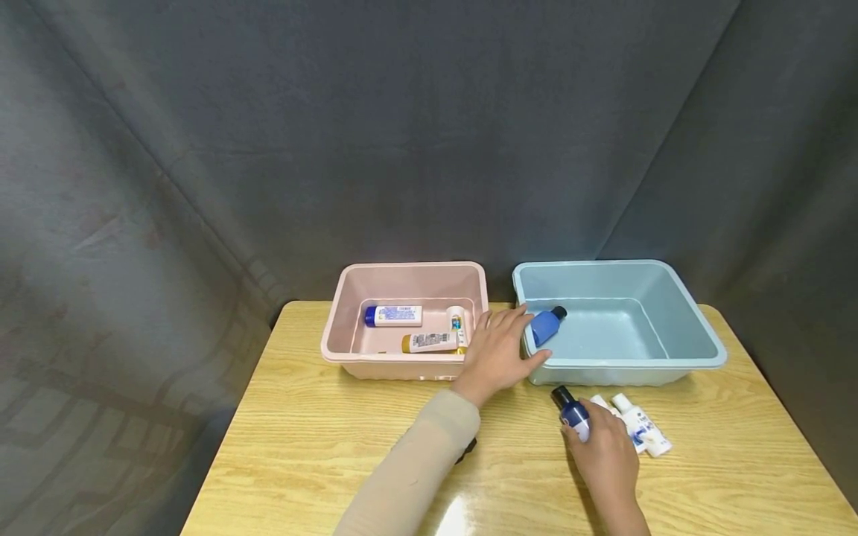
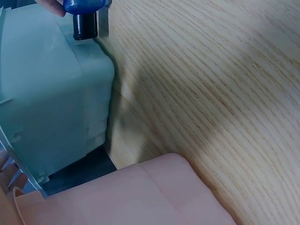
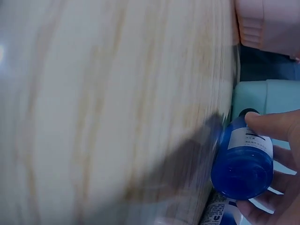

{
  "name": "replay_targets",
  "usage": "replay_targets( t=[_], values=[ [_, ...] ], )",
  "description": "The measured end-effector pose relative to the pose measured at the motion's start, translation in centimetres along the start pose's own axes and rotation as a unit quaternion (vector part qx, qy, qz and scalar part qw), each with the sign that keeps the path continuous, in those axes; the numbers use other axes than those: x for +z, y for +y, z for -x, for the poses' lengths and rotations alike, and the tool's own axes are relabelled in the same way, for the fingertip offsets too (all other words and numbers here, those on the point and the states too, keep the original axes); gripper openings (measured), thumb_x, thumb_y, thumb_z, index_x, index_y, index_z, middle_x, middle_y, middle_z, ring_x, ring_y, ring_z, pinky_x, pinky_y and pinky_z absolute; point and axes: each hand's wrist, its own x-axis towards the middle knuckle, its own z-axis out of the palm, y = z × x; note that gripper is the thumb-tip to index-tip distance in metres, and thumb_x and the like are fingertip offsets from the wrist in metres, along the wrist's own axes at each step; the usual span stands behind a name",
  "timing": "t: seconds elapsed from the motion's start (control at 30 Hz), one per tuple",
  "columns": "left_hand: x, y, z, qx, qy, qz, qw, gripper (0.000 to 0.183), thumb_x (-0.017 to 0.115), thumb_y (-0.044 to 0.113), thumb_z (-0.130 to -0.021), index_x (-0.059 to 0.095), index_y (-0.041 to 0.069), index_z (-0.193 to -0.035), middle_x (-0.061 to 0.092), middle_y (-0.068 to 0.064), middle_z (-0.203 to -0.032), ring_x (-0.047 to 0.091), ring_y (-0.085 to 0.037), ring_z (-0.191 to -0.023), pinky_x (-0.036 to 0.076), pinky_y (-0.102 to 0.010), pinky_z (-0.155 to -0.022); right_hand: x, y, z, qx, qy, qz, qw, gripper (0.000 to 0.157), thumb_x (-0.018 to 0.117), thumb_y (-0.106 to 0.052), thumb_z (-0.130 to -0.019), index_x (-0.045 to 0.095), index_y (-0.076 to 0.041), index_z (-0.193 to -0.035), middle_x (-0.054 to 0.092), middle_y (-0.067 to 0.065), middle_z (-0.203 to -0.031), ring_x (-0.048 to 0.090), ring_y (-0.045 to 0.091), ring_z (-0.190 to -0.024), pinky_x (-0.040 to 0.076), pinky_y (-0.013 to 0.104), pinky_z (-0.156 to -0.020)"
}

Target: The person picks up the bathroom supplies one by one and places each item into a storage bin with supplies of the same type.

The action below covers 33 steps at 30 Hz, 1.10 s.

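Observation:
My right hand (image 1: 606,454) grips a dark blue bottle (image 1: 575,418) with a black cap and a white label. In the right wrist view, thumb and fingers lie around that bottle (image 3: 243,159). My left hand (image 1: 499,353) spreads its fingers at the near left corner of the light blue bin (image 1: 690,362), between the two bins; it holds nothing loose. Inside the blue bin, a blue bottle (image 1: 546,326) with a black cap leans at the left wall. Two white bottles lie beside my right hand; the outer white bottle (image 1: 645,428) shows best, the other is partly hidden.
The pink bin (image 1: 335,327) on the left contains a white bottle with a blue cap (image 1: 395,316), a yellow-capped tube (image 1: 429,342) and another tube (image 1: 459,324). Both bins stand on the wooden table (image 1: 288,447) before a grey curtain (image 1: 429,149). My left forearm partly hides a small black object (image 1: 467,450).

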Motion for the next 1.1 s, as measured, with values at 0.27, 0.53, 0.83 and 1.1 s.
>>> replay_targets(
  t=[0.27,0.53,0.83,1.1],
  values=[
    [0.26,-0.13,-0.05,-0.004,0.005,0.008,1.0,0.076,0.047,0.073,-0.09,0.042,0.026,-0.15,0.032,0.008,-0.159,0.034,-0.013,-0.142,0.018,-0.042,-0.119,0.12,-0.02,0.06,-0.017,0.004,0.0,1.0,0.063,0.086,-0.003,-0.067,0.06,0.004,-0.124,0.062,0.029,-0.117,0.059,0.047,-0.099,0.049,0.059,-0.074],
    [0.25,-0.02,-0.06,-0.001,0.005,0.002,1.0,0.077,0.044,0.074,-0.09,0.042,0.026,-0.151,0.031,0.008,-0.16,0.034,-0.012,-0.142,0.018,-0.042,-0.119,0.06,0.24,-0.01,-0.002,-0.003,0.0,1.0,0.061,0.082,-0.004,-0.07,0.059,0.003,-0.126,0.062,0.03,-0.118,0.059,0.048,-0.099,0.049,0.061,-0.074],
    [0.12,0.14,0.0,0.0,0.006,-0.004,1.0,0.078,0.042,0.075,-0.09,0.042,0.026,-0.15,0.031,0.008,-0.16,0.035,-0.012,-0.141,0.017,-0.042,-0.119,0.28,0.5,0.05,0.012,-0.002,-0.009,1.0,0.059,0.082,-0.008,-0.071,0.061,0.001,-0.125,0.062,0.028,-0.118,0.059,0.047,-0.099,0.05,0.061,-0.071],
    [0.14,0.02,-0.09,0.006,0.008,-0.015,0.9998,0.079,0.039,0.077,-0.09,0.042,0.026,-0.15,0.031,0.008,-0.16,0.037,-0.014,-0.14,0.019,-0.042,-0.119,-0.14,0.05,0.27,0.03,-0.01,-0.016,0.999,0.06,0.084,-0.008,-0.069,0.063,-0.001,-0.124,0.063,0.029,-0.117,0.061,0.046,-0.095,0.051,0.06,-0.066]
  ],
)
